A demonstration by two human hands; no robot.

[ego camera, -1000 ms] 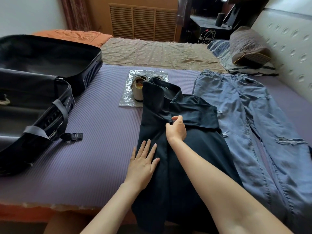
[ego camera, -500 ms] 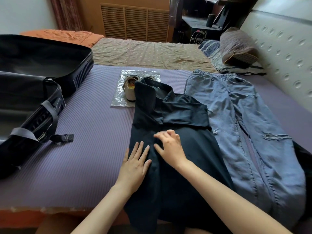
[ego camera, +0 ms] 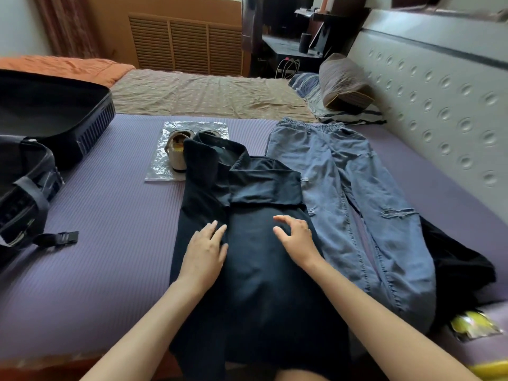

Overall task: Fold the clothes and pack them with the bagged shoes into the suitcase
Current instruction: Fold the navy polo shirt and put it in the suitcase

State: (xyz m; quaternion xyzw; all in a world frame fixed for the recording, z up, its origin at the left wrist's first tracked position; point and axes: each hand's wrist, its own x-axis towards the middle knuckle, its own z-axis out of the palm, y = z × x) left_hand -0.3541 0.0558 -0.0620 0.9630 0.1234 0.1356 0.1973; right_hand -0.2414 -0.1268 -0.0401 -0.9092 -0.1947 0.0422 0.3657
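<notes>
A dark navy shirt (ego camera: 255,270) lies lengthwise on the purple mat, both sides and a sleeve folded in, its hem hanging over the near edge. My left hand (ego camera: 204,250) rests flat on its left fold. My right hand (ego camera: 295,236) presses on the middle with fingers slightly bent. Blue ripped jeans (ego camera: 354,199) lie spread out to the right. Beige shoes in a clear plastic bag (ego camera: 176,149) sit behind the shirt, partly under its collar. The open black suitcase (ego camera: 41,138) stands at the left.
The purple mat (ego camera: 115,215) covers the near part of the bed. A dark garment (ego camera: 456,265) and a yellow packet (ego camera: 472,324) lie at the right edge. A pillow (ego camera: 343,81) leans on the padded headboard (ego camera: 439,86). A strap buckle (ego camera: 59,237) trails from the suitcase.
My right hand slid down from the folded sleeve to the shirt's middle and moved right. My left hand shifted from the shirt's left edge onto its left fold.
</notes>
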